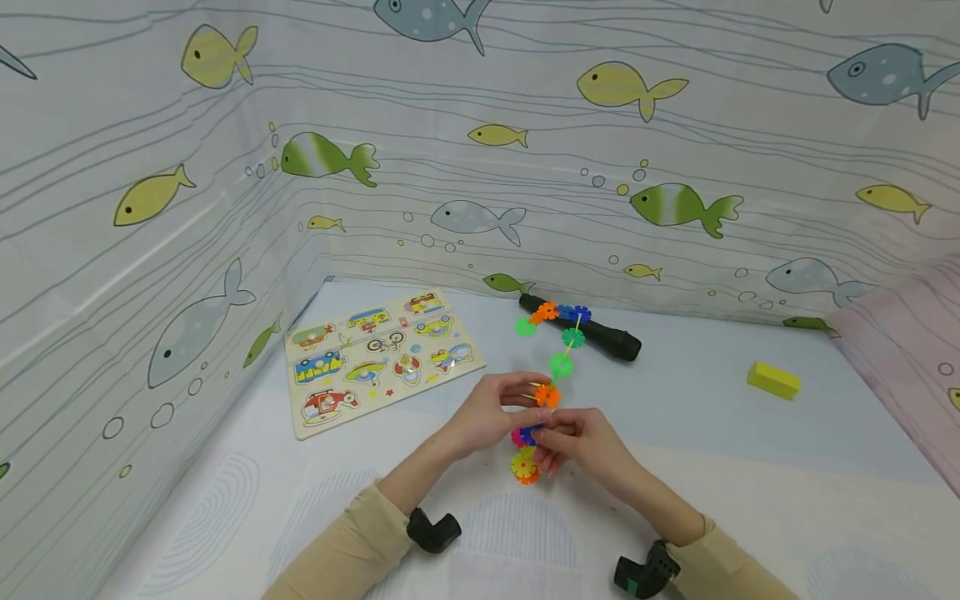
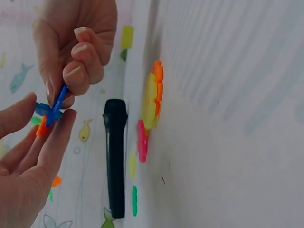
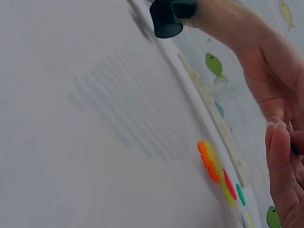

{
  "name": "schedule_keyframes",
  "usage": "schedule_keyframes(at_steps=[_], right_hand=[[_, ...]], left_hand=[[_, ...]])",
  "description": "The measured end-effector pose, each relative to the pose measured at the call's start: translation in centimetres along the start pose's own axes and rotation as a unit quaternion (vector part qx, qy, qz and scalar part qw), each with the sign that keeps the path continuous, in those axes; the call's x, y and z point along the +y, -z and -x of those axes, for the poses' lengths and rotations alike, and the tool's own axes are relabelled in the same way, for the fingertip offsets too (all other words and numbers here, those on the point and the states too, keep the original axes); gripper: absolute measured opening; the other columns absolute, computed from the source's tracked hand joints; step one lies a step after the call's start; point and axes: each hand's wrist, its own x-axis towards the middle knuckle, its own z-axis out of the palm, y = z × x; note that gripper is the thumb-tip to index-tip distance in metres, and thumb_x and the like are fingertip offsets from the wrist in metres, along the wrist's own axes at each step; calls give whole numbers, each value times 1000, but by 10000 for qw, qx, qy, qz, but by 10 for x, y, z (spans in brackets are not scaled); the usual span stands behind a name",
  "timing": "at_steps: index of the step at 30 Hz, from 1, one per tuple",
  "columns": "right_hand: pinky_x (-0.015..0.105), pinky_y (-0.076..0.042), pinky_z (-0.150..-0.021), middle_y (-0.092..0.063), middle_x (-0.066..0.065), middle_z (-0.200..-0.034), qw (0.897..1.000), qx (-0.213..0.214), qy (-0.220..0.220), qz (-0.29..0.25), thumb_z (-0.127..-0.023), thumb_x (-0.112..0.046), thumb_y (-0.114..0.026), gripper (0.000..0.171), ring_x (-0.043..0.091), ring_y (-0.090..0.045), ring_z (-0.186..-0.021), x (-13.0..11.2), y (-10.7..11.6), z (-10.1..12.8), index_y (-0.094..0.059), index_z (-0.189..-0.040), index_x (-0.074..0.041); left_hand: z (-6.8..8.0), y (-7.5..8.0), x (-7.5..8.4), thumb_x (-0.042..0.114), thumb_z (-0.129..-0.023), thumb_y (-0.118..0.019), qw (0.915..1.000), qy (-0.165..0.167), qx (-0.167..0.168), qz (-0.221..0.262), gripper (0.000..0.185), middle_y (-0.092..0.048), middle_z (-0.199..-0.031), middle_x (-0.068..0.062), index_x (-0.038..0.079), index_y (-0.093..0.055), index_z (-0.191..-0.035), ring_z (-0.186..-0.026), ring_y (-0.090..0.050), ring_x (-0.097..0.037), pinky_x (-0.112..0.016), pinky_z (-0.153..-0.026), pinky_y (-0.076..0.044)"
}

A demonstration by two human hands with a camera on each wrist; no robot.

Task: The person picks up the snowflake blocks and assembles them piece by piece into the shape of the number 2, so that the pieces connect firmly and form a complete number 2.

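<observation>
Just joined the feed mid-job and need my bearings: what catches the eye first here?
The bright chain of snowflake discs curving up the middle of the table, with both hands working its near end: the left hand and right hand pinch a blue disc between them. Behind it lies a black torch; a vehicle puzzle board sits to the left and a yellow block to the right.

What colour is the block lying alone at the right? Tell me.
Yellow; the block shows best in the head view.
</observation>
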Motion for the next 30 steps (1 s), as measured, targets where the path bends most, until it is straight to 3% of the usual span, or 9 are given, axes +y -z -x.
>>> schedule_keyframes(at_steps=[11, 25, 30], right_hand=[[34, -61, -78, -75, 18, -95, 9990, 261, -106, -336, -97, -15, -66, 31, 23, -75, -81, -4, -2, 2, -65, -114, 11], [35, -61, -77, -76, 16, -92, 9956, 788, -120, -496, -95, -14, -68, 33, 23, -76, -80, -6, -6, 4, -66, -119, 9], [35, -61, -78, -75, 16, -94, 9965, 641, -100, -529, -96, -15, -67, 34, 23, -76, -81, -2, -4, 2, -65, -119, 10]], left_hand=[[0, 2, 0, 21, -90, -75, 9997, 41, 169, 173, 46, -72, -122, -2, 17, -64, -135, -108, -70, -17, -30, -90, -57], [-1, 1, 1, 19, -92, -74, 9996, 56, 214, 181, 46, -72, -121, -7, 15, -63, -136, -107, -69, -21, -29, -86, -58], [0, 1, 0, 19, -92, -73, 9998, -6, 205, 63, 46, -71, -123, -8, 15, -62, -137, -108, -68, -23, -29, -86, -58]])
